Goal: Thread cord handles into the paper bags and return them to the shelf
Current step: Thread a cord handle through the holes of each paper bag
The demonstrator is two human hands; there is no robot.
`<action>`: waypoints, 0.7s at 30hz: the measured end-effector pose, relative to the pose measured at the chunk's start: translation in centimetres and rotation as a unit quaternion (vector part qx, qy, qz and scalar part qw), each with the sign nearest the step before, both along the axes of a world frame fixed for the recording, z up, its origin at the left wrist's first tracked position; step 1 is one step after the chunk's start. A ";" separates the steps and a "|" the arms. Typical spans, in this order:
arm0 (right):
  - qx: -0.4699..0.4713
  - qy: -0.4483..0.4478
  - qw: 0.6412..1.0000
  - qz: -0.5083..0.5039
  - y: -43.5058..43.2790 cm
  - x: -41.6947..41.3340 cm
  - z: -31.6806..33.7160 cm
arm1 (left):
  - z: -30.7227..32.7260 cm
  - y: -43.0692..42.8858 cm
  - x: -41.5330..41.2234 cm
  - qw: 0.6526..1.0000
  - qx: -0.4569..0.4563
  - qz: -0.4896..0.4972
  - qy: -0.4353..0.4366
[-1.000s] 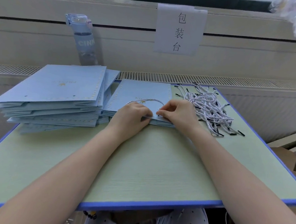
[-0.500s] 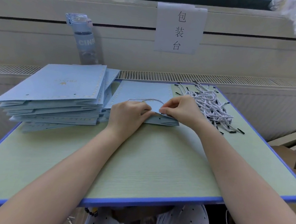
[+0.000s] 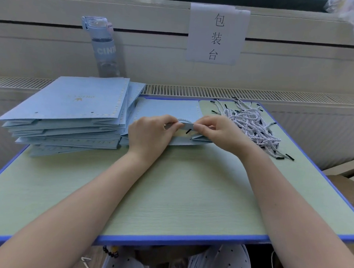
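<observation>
Head camera: A person works at a green bench (image 3: 178,196) with a blue edge, both bare forearms reaching out over it. A flat, pale blue paper bag (image 3: 167,109) lies at the far middle of the bench, its open end toward the person. The left hand (image 3: 149,134) and the right hand (image 3: 219,132) meet over that near end. Each has its fingers curled, thumb and fingertips pinching the lifted top edge of the bag. A white twisted cord (image 3: 184,120) arcs from one pinch to the other just behind the raised edge. One black tip of it pokes down in front of the paper between the two hands. Whether the fingertips also grip the cord itself cannot be told.

Touching the bag on the left is a stack of bags (image 3: 70,106) in the same blue, flat and loosely fanned. On the right, just beside the right hand, a heap of cords (image 3: 253,126) with black tips lies on the bench. Behind the stack, a water bottle (image 3: 104,46) stands upright against the wall. A paper sign (image 3: 217,32) with three printed characters hangs on the wall to its right. A vent grille (image 3: 257,94) runs along behind the bench.
</observation>
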State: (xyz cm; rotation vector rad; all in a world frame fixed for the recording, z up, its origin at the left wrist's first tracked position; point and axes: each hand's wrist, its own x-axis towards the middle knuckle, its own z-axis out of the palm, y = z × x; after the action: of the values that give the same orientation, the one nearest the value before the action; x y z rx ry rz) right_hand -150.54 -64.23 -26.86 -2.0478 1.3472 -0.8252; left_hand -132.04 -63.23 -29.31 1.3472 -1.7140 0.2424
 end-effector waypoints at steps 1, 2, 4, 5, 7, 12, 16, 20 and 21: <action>-0.013 0.006 1.000 -0.014 0.0 0.2 -0.1 | 0.0 0.0 0.0 1.000 -0.002 -0.004 -0.001; -0.026 0.010 0.999 -0.025 -0.1 0.4 -0.2 | 0.0 -0.1 0.0 1.000 -0.016 -0.017 -0.004; -0.056 0.005 0.997 -0.050 0.1 0.6 0.0 | 0.0 -0.3 0.1 0.994 -0.071 -0.084 -0.013; -0.080 -0.009 0.994 -0.069 0.2 0.6 0.1 | 0.0 -0.4 0.2 0.986 -0.100 -0.131 -0.021; -0.121 -0.047 0.986 -0.107 0.4 0.7 0.3 | 0.0 -0.5 0.3 0.970 -0.136 -0.198 -0.036; -0.199 -0.039 0.966 -0.157 0.5 1.4 0.3 | -0.2 -0.3 -0.1 0.980 -0.107 -0.151 -0.067; -0.200 -0.003 0.970 -0.137 0.5 2.4 -0.1 | 0.1 0.0 -0.7 0.993 0.037 -0.115 0.014; -0.203 0.001 0.973 -0.114 0.8 3.0 -0.1 | -0.1 0.3 -0.9 0.989 0.061 -0.103 0.083; -0.202 -0.003 0.973 -0.115 0.8 3.0 0.0 | 0.0 0.3 -0.9 0.989 0.056 -0.104 0.094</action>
State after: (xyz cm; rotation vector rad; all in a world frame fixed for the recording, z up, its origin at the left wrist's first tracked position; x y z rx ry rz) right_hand -147.55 -63.43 -26.88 -2.2068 1.5321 -1.2981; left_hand -132.91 -62.89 -29.31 1.2175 -1.7114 -0.0983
